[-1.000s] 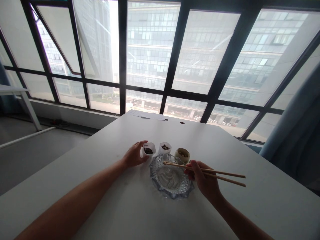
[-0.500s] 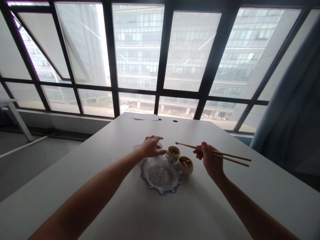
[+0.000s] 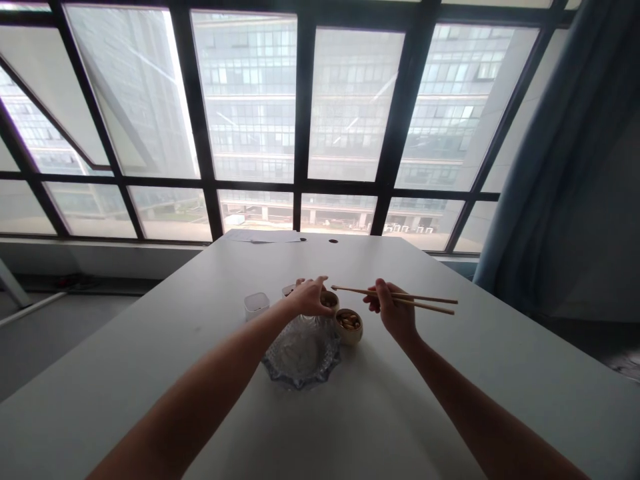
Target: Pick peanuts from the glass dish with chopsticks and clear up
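In the head view my left hand [image 3: 311, 297] reaches over the far side of a clear glass bowl with a scalloped rim [image 3: 299, 381]. Its thumb and fingers are spread at the left of a small round pot [image 3: 330, 302], thumb at the near rim; whether it touches is unclear. A second small pot [image 3: 349, 335], filled with brown pieces like shelled nuts, stands closer to me. Held in my right hand [image 3: 395, 312] is a pair of wooden chopsticks [image 3: 425, 298], tips pointing left above the far pot. A small lump shows at one tip, too small to name.
A clear square plastic container [image 3: 257, 305] stands left of the glass bowl, and another container [image 3: 289, 290] is partly hidden behind my left hand. Papers [image 3: 263, 236] lie at the white table's [image 3: 210, 373] far edge, near two dark holes. A curtain [image 3: 530, 187] hangs at right.
My left hand has moved right, from beside the far pot to its rim, uncovering the square container. The chopsticks have come nearer to that hand. The view has swung slightly right.
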Motion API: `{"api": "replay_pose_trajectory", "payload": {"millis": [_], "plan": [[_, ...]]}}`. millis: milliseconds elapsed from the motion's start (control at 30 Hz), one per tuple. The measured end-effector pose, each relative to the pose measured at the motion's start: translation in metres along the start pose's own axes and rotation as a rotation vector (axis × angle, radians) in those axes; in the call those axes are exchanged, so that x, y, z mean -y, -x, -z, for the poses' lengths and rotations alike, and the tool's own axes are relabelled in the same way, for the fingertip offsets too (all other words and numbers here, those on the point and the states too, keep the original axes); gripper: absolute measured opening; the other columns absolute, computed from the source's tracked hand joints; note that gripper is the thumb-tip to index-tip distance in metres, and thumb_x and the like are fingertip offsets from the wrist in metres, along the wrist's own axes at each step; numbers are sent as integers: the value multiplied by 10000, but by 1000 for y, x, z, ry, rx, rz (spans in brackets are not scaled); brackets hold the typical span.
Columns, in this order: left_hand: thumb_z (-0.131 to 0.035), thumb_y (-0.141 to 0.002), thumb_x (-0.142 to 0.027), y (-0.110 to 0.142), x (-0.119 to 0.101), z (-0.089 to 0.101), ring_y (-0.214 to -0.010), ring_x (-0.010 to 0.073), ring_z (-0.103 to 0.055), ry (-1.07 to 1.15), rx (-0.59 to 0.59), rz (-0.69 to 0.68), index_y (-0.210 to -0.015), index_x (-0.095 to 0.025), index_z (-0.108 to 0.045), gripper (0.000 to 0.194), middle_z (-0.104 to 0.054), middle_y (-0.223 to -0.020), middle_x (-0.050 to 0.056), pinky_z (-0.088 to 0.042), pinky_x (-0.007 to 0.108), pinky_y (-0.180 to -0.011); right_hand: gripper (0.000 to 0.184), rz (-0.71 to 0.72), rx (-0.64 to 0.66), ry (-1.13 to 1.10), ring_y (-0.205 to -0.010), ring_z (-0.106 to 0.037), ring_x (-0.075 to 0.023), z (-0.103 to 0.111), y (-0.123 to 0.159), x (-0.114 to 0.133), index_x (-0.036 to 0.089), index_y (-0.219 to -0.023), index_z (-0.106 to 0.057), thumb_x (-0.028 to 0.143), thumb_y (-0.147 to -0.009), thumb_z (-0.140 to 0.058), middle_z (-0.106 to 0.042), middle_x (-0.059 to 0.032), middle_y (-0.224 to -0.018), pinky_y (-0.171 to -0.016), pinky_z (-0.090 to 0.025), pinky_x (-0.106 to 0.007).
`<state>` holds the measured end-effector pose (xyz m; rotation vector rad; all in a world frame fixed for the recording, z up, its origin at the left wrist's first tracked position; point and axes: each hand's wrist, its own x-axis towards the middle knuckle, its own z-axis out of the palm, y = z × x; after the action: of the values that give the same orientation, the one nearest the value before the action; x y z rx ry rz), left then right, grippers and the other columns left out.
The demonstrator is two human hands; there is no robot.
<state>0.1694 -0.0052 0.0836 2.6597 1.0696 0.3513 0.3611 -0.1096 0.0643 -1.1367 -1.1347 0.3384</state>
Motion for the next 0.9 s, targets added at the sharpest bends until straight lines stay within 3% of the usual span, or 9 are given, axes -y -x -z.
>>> {"api": "replay_pose_trajectory", "payload": {"millis": [133, 300, 467, 567, 667, 733, 900], "plan": [[-707, -706, -578, 7, 7, 5, -1335, 355, -434, 1, 21, 33, -1489, -179, -288, 974, -578, -1371, 133, -238, 509, -1132, 595, -2, 130, 32, -487, -577, -142, -3, 3, -9, 140, -757, -653, 726, -824, -571, -669, -71, -619, -456, -462, -242], [-552, -875, -459, 56, 36, 15, -1330, 297, -455, -30, -208, -6, -1389, -179, -447, 595, -548, -1402, 134, -183, 512, -1161, 541, 135, 130, 102, -533, -580, -149, -10, 12, 4, 162, -794, -645, 657, -926, -473, -659, -59, -665, -510, -478, -257], [-525, -900, -427, 141, 49, 13, -1157, 286, -565, -76, -400, -15, -1186, -188, -590, 378, -637, -1218, 127, -394, 467, -1008, 382, 547, 491, 519, -665, -596, -157, -36, 45, 39, 171, -851, -661, 415, -1028, -427, -638, -60, -780, -634, -462, -261], [-526, -890, -464, 176, 47, 3, -989, 273, -613, -5, -379, 73, -1159, -176, -596, 400, -662, -1057, 120, -460, 427, -898, 277, 619, 693, 867, -742, -616, -184, -58, 59, 51, 150, -858, -672, 291, -1012, -491, -642, -77, -818, -687, -455, -274], [-494, -885, -522, 186, 44, -8, -845, 236, -628, 177, -295, 208, -1274, -146, -530, 543, -666, -987, 104, -490, 362, -790, 134, 549, 853, 996, -890, -632, -225, -74, 63, 57, 135, -946, -690, 229, -949, -595, -663, -115, -951, -783, -469, -297], [-490, -869, -533, 183, 41, -13, -802, 224, -635, 302, -236, 284, -1358, -109, -461, 648, -673, -1004, 108, -495, 335, -752, 138, 517, 916, 998, -946, -631, -238, -79, 61, 60, 139, -1006, -702, 207, -922, -616, -666, -129, -1006, -825, -470, -306], [-475, -844, -335, 172, 31, -17, -1052, 269, -627, 386, -204, 378, -1375, -78, -462, 590, -654, -1202, 160, -459, 340, -923, 253, 497, 942, 963, -1007, -630, -224, -73, 59, 63, 183, -1113, -703, 137, -927, -538, -664, -116, -1095, -850, -468, -287]]}}
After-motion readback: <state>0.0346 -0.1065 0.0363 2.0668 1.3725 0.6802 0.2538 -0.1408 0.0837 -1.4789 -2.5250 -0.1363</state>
